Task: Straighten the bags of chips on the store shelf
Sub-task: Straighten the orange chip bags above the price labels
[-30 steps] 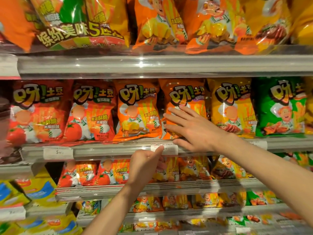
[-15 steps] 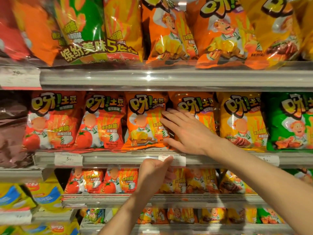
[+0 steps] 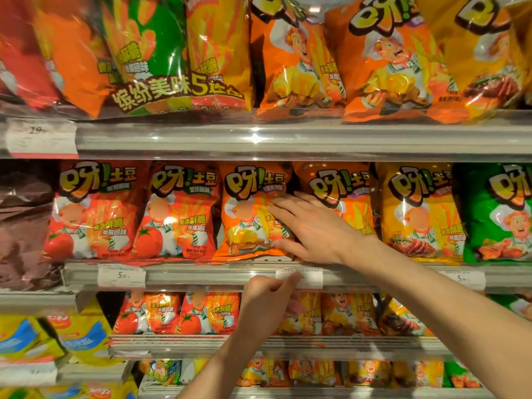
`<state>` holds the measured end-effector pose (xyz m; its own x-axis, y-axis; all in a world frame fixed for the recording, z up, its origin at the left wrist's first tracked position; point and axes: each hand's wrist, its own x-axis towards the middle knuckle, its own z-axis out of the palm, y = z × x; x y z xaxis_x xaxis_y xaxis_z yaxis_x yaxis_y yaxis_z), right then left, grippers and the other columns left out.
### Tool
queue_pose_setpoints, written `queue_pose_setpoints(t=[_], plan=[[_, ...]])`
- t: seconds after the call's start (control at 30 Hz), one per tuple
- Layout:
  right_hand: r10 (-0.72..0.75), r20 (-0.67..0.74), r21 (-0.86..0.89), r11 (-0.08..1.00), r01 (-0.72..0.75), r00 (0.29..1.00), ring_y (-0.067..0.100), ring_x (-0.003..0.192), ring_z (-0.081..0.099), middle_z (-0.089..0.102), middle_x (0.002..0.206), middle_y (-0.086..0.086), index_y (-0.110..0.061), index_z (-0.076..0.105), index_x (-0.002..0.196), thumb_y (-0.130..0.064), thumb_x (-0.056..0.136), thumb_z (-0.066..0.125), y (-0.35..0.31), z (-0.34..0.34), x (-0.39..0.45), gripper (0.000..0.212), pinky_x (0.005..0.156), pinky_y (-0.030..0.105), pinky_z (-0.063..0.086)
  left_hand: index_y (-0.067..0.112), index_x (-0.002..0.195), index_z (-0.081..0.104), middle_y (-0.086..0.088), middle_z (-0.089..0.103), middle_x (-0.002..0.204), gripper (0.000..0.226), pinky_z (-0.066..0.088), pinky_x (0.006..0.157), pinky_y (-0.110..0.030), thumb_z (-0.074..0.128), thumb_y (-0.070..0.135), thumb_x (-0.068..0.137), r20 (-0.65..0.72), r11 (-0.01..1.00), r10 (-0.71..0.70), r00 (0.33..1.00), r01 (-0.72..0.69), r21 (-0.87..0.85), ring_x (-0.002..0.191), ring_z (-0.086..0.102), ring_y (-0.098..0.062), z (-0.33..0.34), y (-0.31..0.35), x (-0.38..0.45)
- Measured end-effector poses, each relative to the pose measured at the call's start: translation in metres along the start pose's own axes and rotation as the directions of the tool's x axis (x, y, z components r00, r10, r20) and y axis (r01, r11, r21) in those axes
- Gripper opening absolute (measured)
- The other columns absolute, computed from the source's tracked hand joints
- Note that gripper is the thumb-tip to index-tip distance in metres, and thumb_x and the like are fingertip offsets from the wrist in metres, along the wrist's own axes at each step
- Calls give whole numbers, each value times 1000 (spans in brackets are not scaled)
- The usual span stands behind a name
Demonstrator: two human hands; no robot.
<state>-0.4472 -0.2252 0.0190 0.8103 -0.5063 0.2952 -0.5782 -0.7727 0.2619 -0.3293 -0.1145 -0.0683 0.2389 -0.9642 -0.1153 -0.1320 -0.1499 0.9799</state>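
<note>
Several tiers of grey metal shelf (image 3: 201,276) run across the store wall, each with a clear plastic price rail along its front edge, glossy and catching a spot of light. The middle tier carries a row of crinkly foil chip bags standing upright, all pillow-shaped with a cartoon chef printed on the front.

The right hand (image 3: 313,228) lies flat and spread, fingers apart, on the orange bag (image 3: 247,214), its fingertips on the bag's right half and the thumb along its lower right corner; it grips nothing. Behind the palm stands a second orange bag (image 3: 339,191), partly covered. Left of the hand stand two red tomato bags (image 3: 178,211), side by side and touching. Right of the wrist come a yellow bag (image 3: 417,211) and then a green bag (image 3: 498,214).

Just below that hand, the left hand (image 3: 267,303) is curled into a loose fist with the forefinger pinching at the white price label (image 3: 299,277) on the rail. Another white label (image 3: 121,276) sits further left on the same rail. Above both hands a higher tier holds larger shiny bags (image 3: 293,59), leaning forward against their clear guard. Below the left hand, smaller bags fill the lower tiers.
</note>
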Motion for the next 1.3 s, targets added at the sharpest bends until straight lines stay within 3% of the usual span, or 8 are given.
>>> queue_pose_setpoints(t=[0.33, 0.4, 0.5, 0.63, 0.8, 0.9, 1.07, 1.3], plan=[[17, -11, 2, 1000, -17, 1000, 23, 153, 23, 34, 163, 6, -16, 29, 157, -58, 101, 38, -1, -1, -3, 71, 124, 38, 8, 8, 77, 81, -2, 76, 59, 54, 53, 53, -19, 56, 50, 99, 16, 981, 126, 992, -127, 148, 55, 75, -14, -2, -4, 1], [45, -23, 7, 999, -45, 999, 23, 153, 23, 32, 164, 6, -17, 28, 157, -59, 102, 36, -2, -3, -6, 70, 125, 38, 12, 9, 75, 81, -2, 76, 58, 55, 54, 52, -20, 55, 51, 99, 28, 977, 146, 989, -148, 153, 55, 75, -14, -2, -6, 2], [152, -107, -9, 988, -154, 983, 28, 145, 36, 41, 158, 9, -17, 33, 155, -55, 102, 39, 0, -12, -19, 66, 119, 44, 27, 6, 77, 80, -4, 76, 58, 54, 52, 50, -18, 55, 46, 101, 35, 981, 143, 989, -146, 128, 54, 75, -15, 0, -7, 2], [335, -282, 56, 941, -333, 899, 35, 136, 44, 50, 144, 18, -9, 47, 145, -50, 99, 47, 8, -16, -51, 61, 113, 50, 37, 6, 76, 78, -4, 77, 59, 50, 61, 58, -28, 54, 41, 102, 28, 985, 131, 991, -133, 106, 55, 75, -16, 6, -8, 3], [594, -210, 231, 802, -551, 777, 29, 146, 30, 36, 156, 15, -13, 39, 150, -62, 97, 48, 24, -5, -86, 74, 119, 43, 29, 9, 70, 78, -3, 76, 59, 49, 65, 67, -42, 56, 40, 102, 20, 982, 158, 987, -159, 97, 57, 76, -19, 13, -6, 3], [610, -166, 291, 781, -552, 775, 26, 149, 23, 27, 161, 12, -18, 29, 155, -66, 95, 49, 29, 0, -89, 79, 120, 37, 24, 7, 71, 79, -6, 76, 59, 48, 65, 68, -48, 60, 42, 99, -6, 989, 137, 991, -137, 51, 59, 76, -25, 16, -5, 2], [611, -78, 383, 748, -542, 788, 31, 152, 20, 8, 166, 6, -31, 18, 156, -78, 87, 46, 40, -1, -84, 88, 118, 45, 33, 7, 63, 80, -12, 76, 61, 48, 64, 70, -53, 66, 40, 96, -43, 995, 94, 995, -95, -21, 62, 76, -30, 23, -2, 3], [608, -154, 480, 735, -479, 779, 23, 150, 28, 12, 165, -2, -32, 29, 151, -75, 87, 51, 40, 6, -96, 80, 114, 41, 38, 7, 57, 78, -9, 75, 57, 50, 63, 70, -42, 66, 38, 95, -105, 990, 142, 984, -141, 18, 57, 76, -20, 29, -6, 4]])
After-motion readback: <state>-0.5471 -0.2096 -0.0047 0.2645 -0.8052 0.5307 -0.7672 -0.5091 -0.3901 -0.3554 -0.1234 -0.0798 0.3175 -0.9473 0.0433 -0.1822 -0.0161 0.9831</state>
